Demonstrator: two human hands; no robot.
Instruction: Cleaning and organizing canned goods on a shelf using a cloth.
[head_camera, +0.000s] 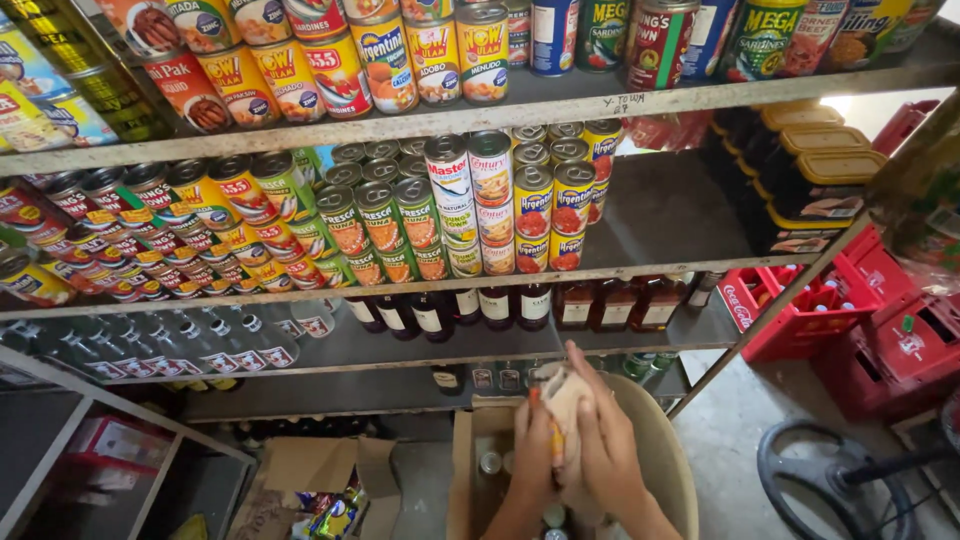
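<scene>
We only get one view here, from the camera on the person's head. It looks forward and tilts down, facing a metal shelving unit (560, 105) packed with cans, close enough that the shelves fill most of the frame. Both hands (570, 440) sit low at the bottom center, very near the lens, with the floor showing right. No second view shares anything.

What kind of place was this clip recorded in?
Most likely a small grocery shop or its stockroom. Metal shelves carry stacked food cans and rows of bottles, red drink crates stand on the floor, and both hands hold a cloth-like bundle over an open carton.
</scene>
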